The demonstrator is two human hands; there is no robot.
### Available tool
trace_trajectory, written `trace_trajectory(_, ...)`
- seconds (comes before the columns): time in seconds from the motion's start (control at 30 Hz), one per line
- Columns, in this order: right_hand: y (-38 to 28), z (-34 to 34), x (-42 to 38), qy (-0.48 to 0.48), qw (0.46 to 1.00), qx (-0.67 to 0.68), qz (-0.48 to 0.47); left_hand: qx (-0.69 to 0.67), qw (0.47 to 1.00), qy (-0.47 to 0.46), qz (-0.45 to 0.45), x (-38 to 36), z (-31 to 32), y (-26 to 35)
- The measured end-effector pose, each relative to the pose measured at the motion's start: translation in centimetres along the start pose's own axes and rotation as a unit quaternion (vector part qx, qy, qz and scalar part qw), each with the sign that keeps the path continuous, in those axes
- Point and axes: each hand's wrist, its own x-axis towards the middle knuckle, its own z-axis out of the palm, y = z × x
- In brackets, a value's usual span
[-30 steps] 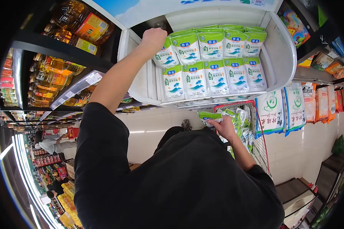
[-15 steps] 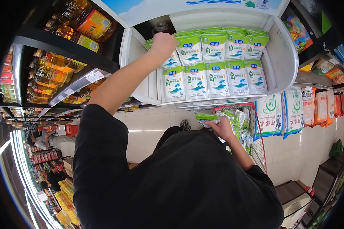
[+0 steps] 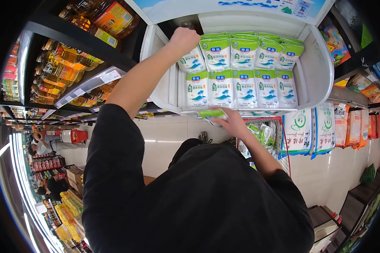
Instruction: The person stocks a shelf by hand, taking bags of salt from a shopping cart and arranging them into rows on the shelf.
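Note:
My left hand (image 3: 185, 41) is closed at the top edge of the leftmost packet (image 3: 192, 61) in the upper row of the white display bin (image 3: 176, 90); its fingertips are hidden. White packets with green tops, printed with blue palm trees, stand in two rows, such as the front one (image 3: 221, 90). Below the bin's front edge, my right hand (image 3: 229, 122) grips a green and white packet (image 3: 213, 114), tilted and slightly blurred. Just right of that hand, a red-rimmed shopping cart (image 3: 286, 145) holds several similar packets.
Shelves of oil bottles (image 3: 57, 80) line the left side. Large white rice bags (image 3: 299, 130) and orange bags (image 3: 341, 126) are on the right. Dark crates (image 3: 323, 223) stand at the lower right. A person (image 3: 42, 143) is in the aisle at far left.
My right hand has moved left and up from the cart to the bin's front edge with the packet still in it. My left hand has risen slightly, and the view has shifted a little.

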Motion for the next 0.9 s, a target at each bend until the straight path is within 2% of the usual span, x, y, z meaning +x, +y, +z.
trace_trajectory(0.1, -0.4, 1.0, 8.2, -0.031, 0.999, -0.012, -0.004, 0.01, 0.999, -0.029, 0.019, 0.2, 0.1, 0.1)
trace_trajectory(0.23, 0.2, 1.9, 17.3, -0.064, 0.997, -0.033, -0.023, -0.019, 1.0, 0.02, 0.0, -0.1, 1.3, -1.0)
trace_trajectory(0.33, -0.6, 1.5, 21.4, -0.053, 0.992, -0.114, 0.022, -0.036, 0.997, 0.056, -0.028, 0.1, 2.4, -1.6)
trace_trajectory(0.43, -1.6, 0.7, 22.9, -0.08, 0.987, -0.124, 0.066, -0.053, 0.996, 0.063, -0.035, 0.0, 2.6, -1.9)
trace_trajectory(0.5, 0.6, 1.3, 24.7, -0.074, 0.986, -0.132, 0.073, -0.05, 0.999, -0.002, 0.001, 0.2, 2.1, -2.3)
trace_trajectory(0.57, 2.4, 1.8, 25.4, -0.069, 0.992, -0.1, 0.038, -0.061, 0.998, -0.006, -0.015, 0.2, 1.5, -2.1)
trace_trajectory(0.6, 1.2, 1.4, 25.0, -0.091, 0.992, -0.074, 0.049, -0.064, 0.997, -0.008, -0.031, 0.3, 1.5, -2.0)
trace_trajectory(0.73, 0.3, 1.0, 24.6, -0.095, 0.987, -0.11, 0.075, -0.078, 0.996, 0.017, -0.026, 1.4, 2.7, -2.8)
trace_trajectory(0.83, 1.0, 1.0, 23.3, -0.063, 0.991, -0.11, 0.034, -0.089, 0.996, 0.003, -0.026, 1.5, 3.6, -2.1)
trace_trajectory(0.9, 0.7, 0.3, 22.8, -0.064, 0.99, -0.107, 0.064, -0.101, 0.994, 0.011, -0.039, 1.4, 3.3, -2.4)
